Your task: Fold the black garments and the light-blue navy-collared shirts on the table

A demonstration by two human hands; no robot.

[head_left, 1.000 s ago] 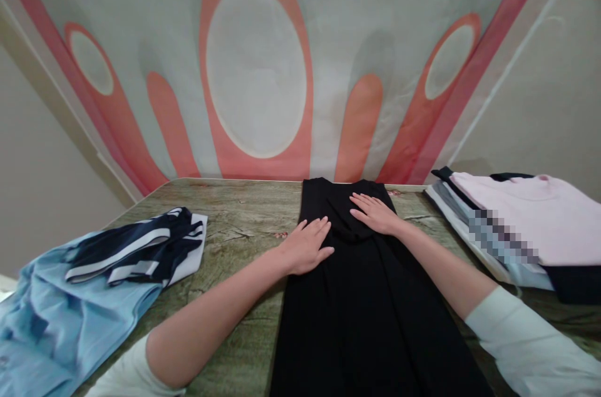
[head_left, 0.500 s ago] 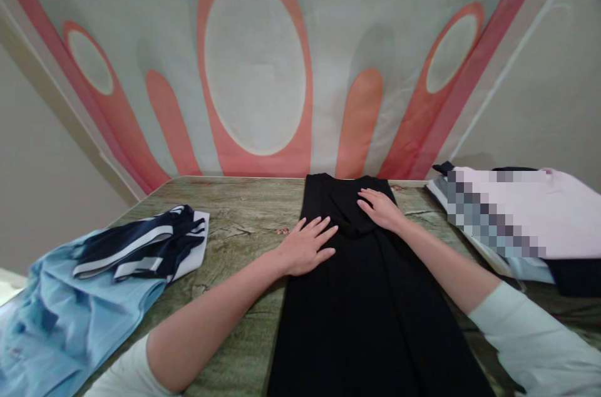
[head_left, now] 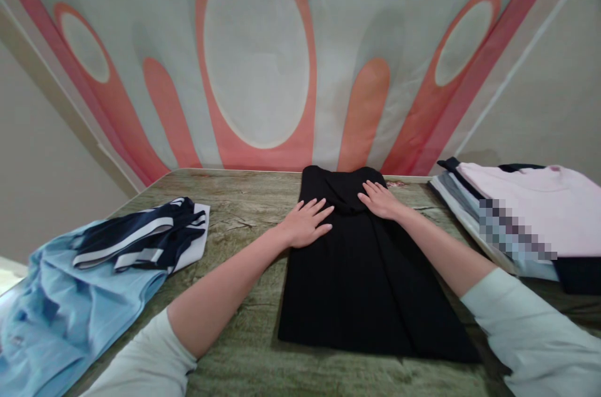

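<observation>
A black garment (head_left: 347, 284) lies lengthwise on the wood-grain table; its far end reaches the back edge and its wide near hem shows in full. Whether it is a skirt or a dress, I cannot tell. My left hand (head_left: 307, 223) rests flat on its left side with the fingers spread. On its upper right part lies my right hand (head_left: 380, 200), fingers stretched out and palm down. Between the two hands the cloth has a curved fold. Neither hand grips anything.
At the left lie light blue clothing (head_left: 89, 309) and a navy piece with white stripes (head_left: 141, 237). A stack of folded clothes with a pink top (head_left: 558, 209) stands at the right. Behind the table (head_left: 244, 359) rises a wall with a red and grey printed sheet (head_left: 256, 159).
Both hands and the black garment have shifted away from me, toward the back edge. The near hem has come into view, and the far end now looks bunched or folded over.
</observation>
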